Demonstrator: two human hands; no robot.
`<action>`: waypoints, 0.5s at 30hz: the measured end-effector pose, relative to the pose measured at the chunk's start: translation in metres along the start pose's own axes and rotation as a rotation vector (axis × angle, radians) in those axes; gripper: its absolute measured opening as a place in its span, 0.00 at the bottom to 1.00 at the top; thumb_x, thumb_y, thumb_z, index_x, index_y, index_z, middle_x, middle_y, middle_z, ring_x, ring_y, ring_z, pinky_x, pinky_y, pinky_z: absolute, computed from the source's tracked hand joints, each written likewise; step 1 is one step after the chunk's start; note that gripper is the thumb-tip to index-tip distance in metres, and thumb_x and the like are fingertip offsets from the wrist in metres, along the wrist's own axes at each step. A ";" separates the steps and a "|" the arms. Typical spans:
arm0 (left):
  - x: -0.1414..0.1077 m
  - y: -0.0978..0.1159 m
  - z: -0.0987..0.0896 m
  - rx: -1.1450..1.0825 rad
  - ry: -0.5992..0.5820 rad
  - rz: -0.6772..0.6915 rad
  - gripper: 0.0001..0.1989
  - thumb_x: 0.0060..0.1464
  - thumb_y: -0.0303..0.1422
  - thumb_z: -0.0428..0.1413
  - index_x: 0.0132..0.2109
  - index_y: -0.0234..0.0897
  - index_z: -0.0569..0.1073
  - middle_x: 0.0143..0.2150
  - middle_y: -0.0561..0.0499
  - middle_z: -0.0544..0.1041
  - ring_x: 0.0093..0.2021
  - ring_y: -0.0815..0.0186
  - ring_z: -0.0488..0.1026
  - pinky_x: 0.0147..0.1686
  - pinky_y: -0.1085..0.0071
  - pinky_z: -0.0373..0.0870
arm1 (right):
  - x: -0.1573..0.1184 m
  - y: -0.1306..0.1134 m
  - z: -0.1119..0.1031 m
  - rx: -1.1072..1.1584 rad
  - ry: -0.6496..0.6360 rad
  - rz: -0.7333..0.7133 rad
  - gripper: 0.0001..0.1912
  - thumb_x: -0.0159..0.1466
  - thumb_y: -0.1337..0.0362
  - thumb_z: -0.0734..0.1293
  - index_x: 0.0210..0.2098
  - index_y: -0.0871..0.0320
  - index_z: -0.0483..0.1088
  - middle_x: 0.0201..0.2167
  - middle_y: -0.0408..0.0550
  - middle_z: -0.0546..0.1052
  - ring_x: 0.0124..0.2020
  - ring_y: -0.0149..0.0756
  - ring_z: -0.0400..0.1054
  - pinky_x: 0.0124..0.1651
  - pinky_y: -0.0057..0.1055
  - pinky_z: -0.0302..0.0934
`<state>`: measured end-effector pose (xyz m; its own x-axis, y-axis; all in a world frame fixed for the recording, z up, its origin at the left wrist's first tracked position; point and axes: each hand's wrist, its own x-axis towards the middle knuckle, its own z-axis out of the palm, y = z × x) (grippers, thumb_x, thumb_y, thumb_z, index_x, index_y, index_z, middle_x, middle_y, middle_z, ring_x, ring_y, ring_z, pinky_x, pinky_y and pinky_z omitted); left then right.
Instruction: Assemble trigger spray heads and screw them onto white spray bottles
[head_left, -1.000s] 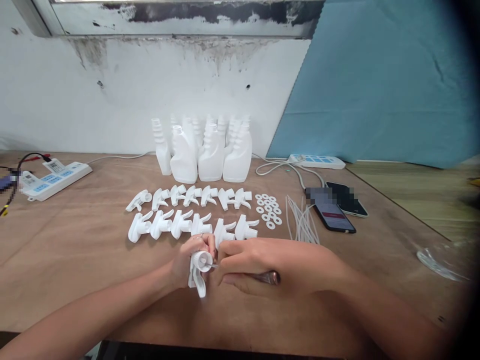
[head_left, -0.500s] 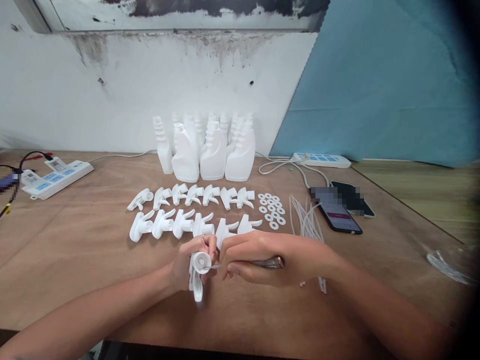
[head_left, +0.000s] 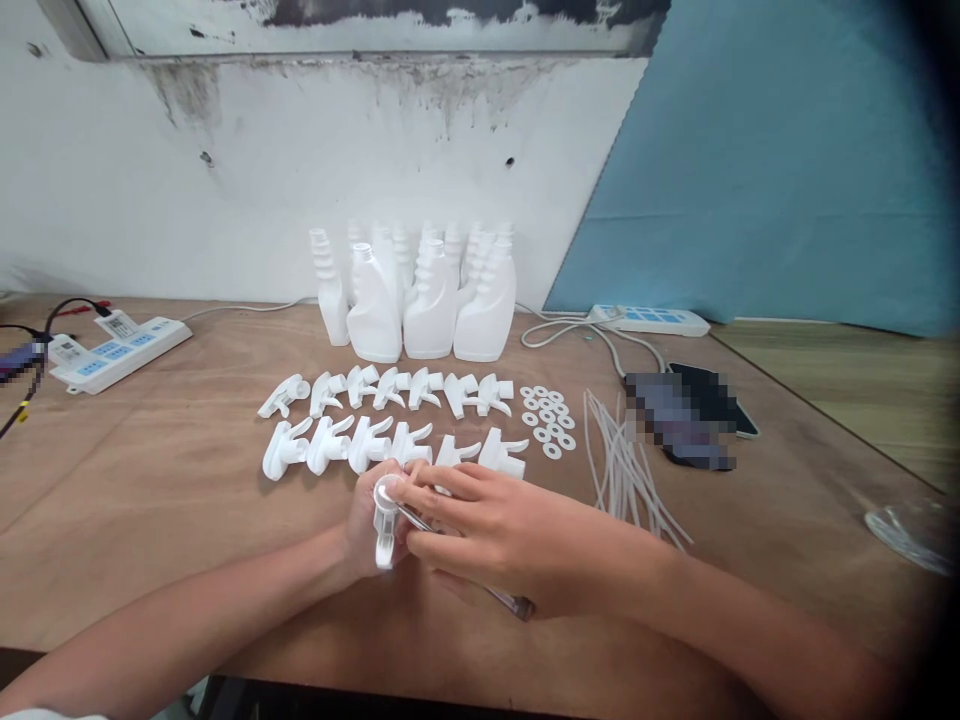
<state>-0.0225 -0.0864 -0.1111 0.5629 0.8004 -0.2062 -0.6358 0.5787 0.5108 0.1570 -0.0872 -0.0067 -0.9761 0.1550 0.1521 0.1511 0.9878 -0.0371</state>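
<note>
My left hand (head_left: pixel 366 520) is closed around a white spray trigger head (head_left: pixel 385 535), its round collar facing up toward me. My right hand (head_left: pixel 480 520) reaches across from the right, its fingertips at the collar. A thin metal tool with a dark end (head_left: pixel 516 604) is held in that hand, passing under the fingers and slanting toward the trigger head. Just beyond my hands, two rows of white trigger heads (head_left: pixel 328 443) lie on the table. White ring washers (head_left: pixel 551 451) are grouped to their right, beside a bundle of thin white tubes (head_left: pixel 621 475).
White bottles (head_left: pixel 429 315) stand in a cluster by the wall. Power strips (head_left: pixel 124 352) lie at the far left and back right. Two phones (head_left: pixel 739 415) and a clear plastic item (head_left: pixel 904 535) are on the right of the wooden table (head_left: pixel 187 450).
My right fingertips have moved left onto the collar, and the tool's dark end has swung down toward me. The trigger head has tilted and shifted slightly left and up.
</note>
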 end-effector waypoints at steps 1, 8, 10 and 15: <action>0.000 0.000 0.001 -0.007 0.019 -0.010 0.14 0.44 0.35 0.55 0.21 0.37 0.58 0.12 0.56 0.57 0.12 0.73 0.56 0.15 0.76 0.49 | 0.000 -0.001 0.002 -0.049 0.008 -0.012 0.12 0.68 0.71 0.58 0.48 0.63 0.67 0.61 0.63 0.62 0.59 0.46 0.58 0.55 0.41 0.61; -0.001 -0.001 -0.002 0.059 -0.128 -0.044 0.16 0.46 0.41 0.55 0.21 0.36 0.60 0.10 0.55 0.59 0.10 0.72 0.57 0.11 0.75 0.45 | -0.003 -0.006 -0.003 -0.109 0.043 -0.059 0.13 0.69 0.72 0.54 0.44 0.66 0.69 0.56 0.66 0.69 0.55 0.45 0.63 0.54 0.41 0.62; -0.003 -0.002 -0.002 0.084 -0.180 -0.067 0.14 0.47 0.39 0.53 0.21 0.35 0.63 0.10 0.53 0.62 0.09 0.71 0.58 0.10 0.75 0.45 | -0.012 -0.002 -0.012 -0.079 0.064 -0.031 0.14 0.68 0.74 0.54 0.47 0.67 0.68 0.58 0.66 0.67 0.55 0.45 0.63 0.54 0.42 0.62; -0.004 -0.008 -0.001 0.100 -0.212 -0.100 0.07 0.46 0.31 0.52 0.23 0.33 0.68 0.11 0.53 0.62 0.09 0.71 0.58 0.08 0.78 0.49 | -0.061 0.030 -0.015 0.023 0.215 0.222 0.16 0.67 0.73 0.55 0.50 0.61 0.67 0.60 0.60 0.67 0.58 0.45 0.62 0.55 0.45 0.60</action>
<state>-0.0197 -0.0940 -0.1150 0.7251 0.6833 -0.0858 -0.5218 0.6264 0.5791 0.2230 -0.0669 -0.0022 -0.8640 0.3687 0.3427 0.3511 0.9293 -0.1146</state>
